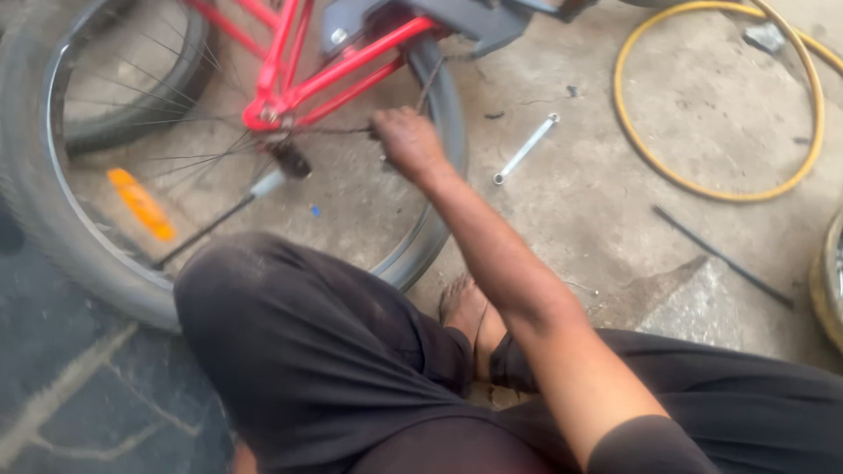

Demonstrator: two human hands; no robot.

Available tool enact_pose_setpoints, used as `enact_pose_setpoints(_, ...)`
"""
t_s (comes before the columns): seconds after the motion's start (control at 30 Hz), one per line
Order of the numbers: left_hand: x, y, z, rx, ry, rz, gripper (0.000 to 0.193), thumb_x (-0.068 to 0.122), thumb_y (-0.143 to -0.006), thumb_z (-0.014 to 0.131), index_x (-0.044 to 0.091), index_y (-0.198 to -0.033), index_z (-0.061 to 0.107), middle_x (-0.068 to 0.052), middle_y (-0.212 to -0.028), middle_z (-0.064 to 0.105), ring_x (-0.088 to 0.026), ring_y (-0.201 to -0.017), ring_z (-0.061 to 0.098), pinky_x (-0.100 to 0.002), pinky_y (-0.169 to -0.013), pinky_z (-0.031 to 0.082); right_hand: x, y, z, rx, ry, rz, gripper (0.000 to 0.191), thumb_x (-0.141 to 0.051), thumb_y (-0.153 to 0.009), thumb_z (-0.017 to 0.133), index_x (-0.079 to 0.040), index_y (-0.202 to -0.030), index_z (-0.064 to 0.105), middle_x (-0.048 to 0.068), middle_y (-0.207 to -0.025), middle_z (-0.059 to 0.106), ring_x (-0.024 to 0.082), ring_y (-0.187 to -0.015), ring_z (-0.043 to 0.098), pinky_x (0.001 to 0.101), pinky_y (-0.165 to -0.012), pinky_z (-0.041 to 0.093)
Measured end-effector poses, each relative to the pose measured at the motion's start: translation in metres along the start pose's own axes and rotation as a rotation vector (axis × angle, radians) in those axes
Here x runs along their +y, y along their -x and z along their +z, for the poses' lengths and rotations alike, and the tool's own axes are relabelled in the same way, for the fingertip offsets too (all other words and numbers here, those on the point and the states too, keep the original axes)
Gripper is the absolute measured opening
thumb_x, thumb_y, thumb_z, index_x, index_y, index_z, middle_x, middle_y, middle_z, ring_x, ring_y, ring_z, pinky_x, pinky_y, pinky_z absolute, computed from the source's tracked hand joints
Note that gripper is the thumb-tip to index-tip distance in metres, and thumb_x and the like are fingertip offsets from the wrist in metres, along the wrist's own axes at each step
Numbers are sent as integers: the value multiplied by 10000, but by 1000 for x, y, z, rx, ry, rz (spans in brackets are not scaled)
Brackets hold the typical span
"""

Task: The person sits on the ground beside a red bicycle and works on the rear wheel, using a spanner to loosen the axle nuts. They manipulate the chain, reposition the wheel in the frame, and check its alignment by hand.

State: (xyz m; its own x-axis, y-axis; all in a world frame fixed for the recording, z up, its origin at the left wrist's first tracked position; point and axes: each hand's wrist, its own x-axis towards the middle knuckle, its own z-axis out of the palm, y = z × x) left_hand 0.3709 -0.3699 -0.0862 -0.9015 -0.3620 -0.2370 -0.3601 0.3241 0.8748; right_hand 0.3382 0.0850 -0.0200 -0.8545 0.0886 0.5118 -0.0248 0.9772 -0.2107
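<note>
The right hand's [407, 140] grip is blurred; wheel [53, 219] cut off.

A spoked bicycle wheel with black tyre [53, 219] and orange reflector is seen mounted in a red frame [290, 61], lying tilted on concrete.

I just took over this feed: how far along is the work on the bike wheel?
Done: can't tell; the wheel sits in the red frame with its tyre on. In hand: the right hand grips something thin beside the spokes, near the axle. Left: a wrench lies unused on the concrete, a yellow hose beyond it.
</note>
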Motion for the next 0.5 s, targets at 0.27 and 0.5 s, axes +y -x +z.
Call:
enact_pose_setpoints(0.27, 20, 48, -74, -686, -370, 120, 386, 308, -1096, 556, -56, -1159, 667, -152, -1006, 704, -232, -841, 663, -380, -733, 518, -29, 12, -32, -151, -86, 111, 156, -224, -982, 646, -69, -976, 632, 140, -950, 679, 388, -960, 613, 523, -781, 494)
enact_pose_setpoints(0.5, 218, 13, -47, -383, 118, 524, 329, 190, -1008, 612, 8, -1275, 677, -130, -1181, 707, -181, -997, 709, -324, -855, 580, -61, 15, -41, -175, -99, 148, 261, -285, -897, 738, -43, -921, 645, 161, -981, 678, 416, -980, 601, 529, -820, 501)
